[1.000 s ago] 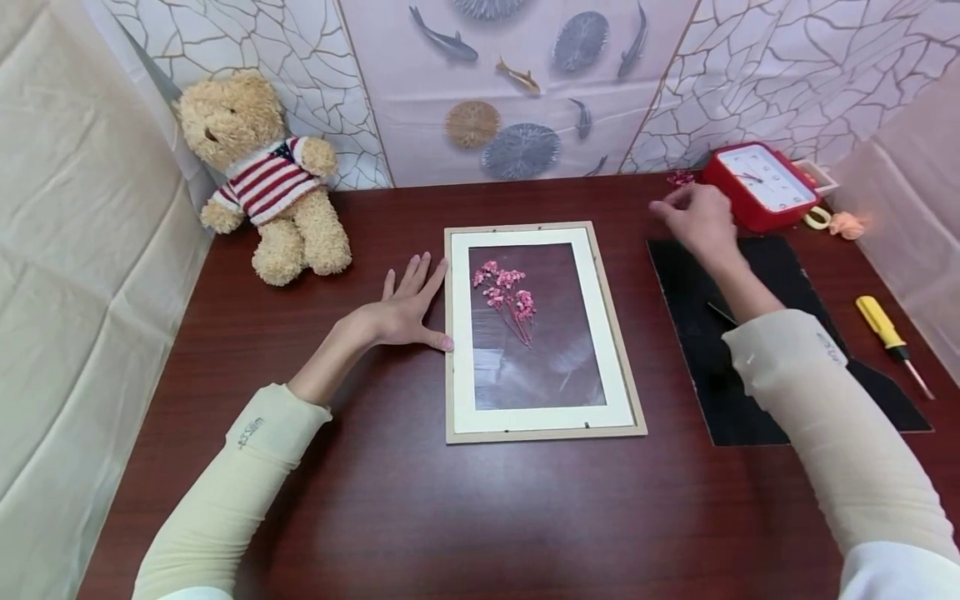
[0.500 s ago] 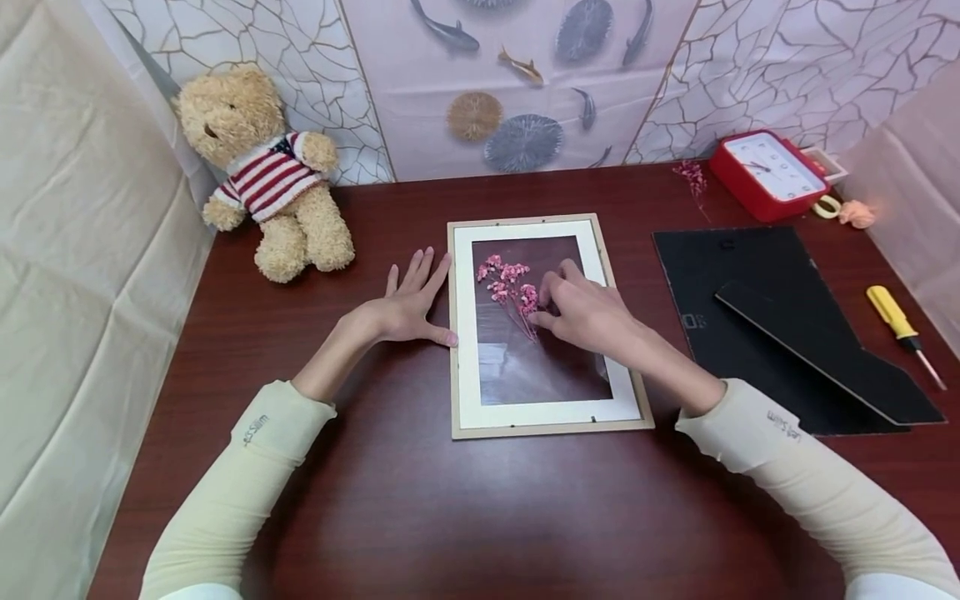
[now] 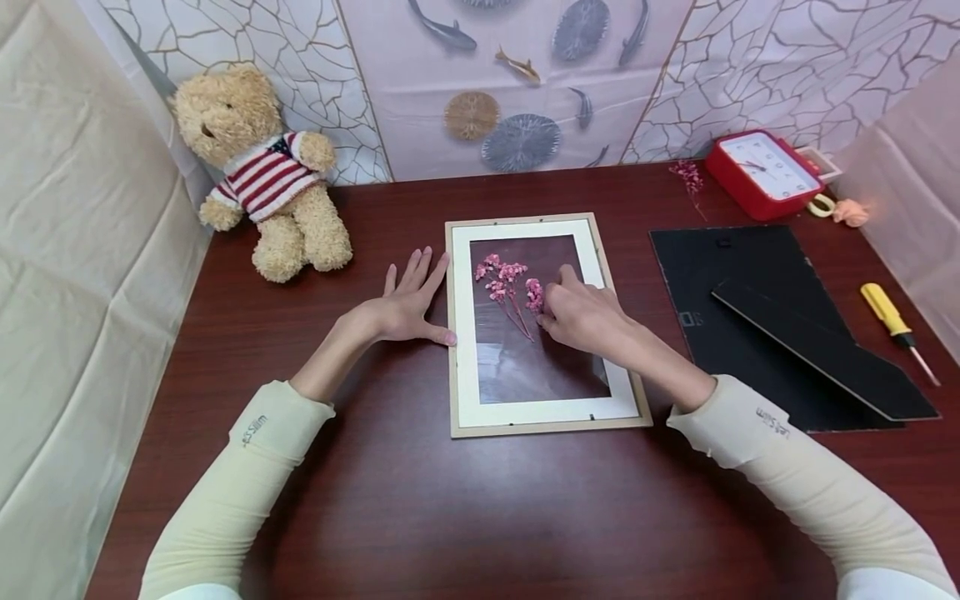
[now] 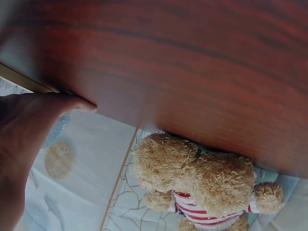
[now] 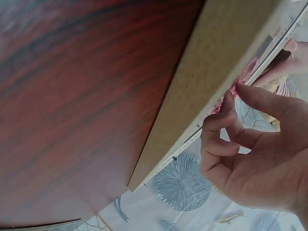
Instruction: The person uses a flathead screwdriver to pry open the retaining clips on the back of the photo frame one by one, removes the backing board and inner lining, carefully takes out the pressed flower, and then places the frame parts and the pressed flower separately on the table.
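A light wooden picture frame (image 3: 457, 375) with a white mat (image 3: 540, 412) and a clear pane lies flat on the table. Pink dried flowers (image 3: 497, 275) rest on the pane, left of its middle. My left hand (image 3: 397, 317) is spread out, touching the frame's left edge with its fingertips and thumb; the left wrist view shows this hand (image 4: 21, 134) only in part. Over the pane, my right hand (image 3: 588, 312) pinches a small pink flower sprig (image 3: 534, 292) between thumb and forefinger. In the right wrist view, those fingertips meet at the pink blossoms, and the stem is hidden.
A black frame back (image 3: 750, 350) with its stand lies to the right, beside a yellow-handled screwdriver (image 3: 885, 312). Behind are another pink sprig (image 3: 688, 175), a red clock (image 3: 757, 196) and a peach-coloured item (image 3: 851, 212). A teddy bear (image 3: 273, 183) sits back left.
My right hand has come from beside the clock to the pane and taken hold of a sprig, shifting its blossoms slightly right. My left hand has stayed at the frame's edge.
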Motion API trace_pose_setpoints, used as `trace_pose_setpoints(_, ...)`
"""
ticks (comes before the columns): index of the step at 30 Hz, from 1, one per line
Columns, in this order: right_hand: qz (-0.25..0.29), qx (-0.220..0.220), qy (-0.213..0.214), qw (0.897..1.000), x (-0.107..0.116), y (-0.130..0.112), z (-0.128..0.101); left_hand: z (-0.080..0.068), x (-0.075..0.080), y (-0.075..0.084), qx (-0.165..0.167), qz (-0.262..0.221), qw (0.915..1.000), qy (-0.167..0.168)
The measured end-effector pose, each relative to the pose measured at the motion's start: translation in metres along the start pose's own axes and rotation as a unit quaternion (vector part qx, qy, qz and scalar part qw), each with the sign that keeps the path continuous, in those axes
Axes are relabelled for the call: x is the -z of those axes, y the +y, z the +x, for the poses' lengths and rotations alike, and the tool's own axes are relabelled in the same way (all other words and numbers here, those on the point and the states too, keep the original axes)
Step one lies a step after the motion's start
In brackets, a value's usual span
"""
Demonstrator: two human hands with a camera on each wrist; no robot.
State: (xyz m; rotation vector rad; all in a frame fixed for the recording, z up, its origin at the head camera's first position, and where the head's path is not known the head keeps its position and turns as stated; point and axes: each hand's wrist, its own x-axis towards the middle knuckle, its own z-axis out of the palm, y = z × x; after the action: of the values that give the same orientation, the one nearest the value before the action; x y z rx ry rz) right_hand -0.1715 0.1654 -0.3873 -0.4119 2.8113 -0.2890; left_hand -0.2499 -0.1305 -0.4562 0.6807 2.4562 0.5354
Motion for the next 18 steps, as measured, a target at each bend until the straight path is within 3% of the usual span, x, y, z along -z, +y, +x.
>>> trace_pose_setpoints(8, 0.024, 0.010, -0.018, 0.999, 0.005, 0.003, 0.003, -0.003, 0.001, 0.002, -0.005, 0.001, 1.0000, 0.004)
trace_pose_setpoints(13, 0.090, 0.026, -0.032, 0.995, 0.014, 0.012, 0.006, -0.004, 0.001, 0.003, -0.005, 0.003, 1.0000, 0.004)
trace_pose_setpoints(18, 0.165, 0.036, -0.049, 0.984, 0.019, 0.022, 0.009, -0.001, -0.001, 0.001, -0.003, 0.003, 1.0000, 0.004)
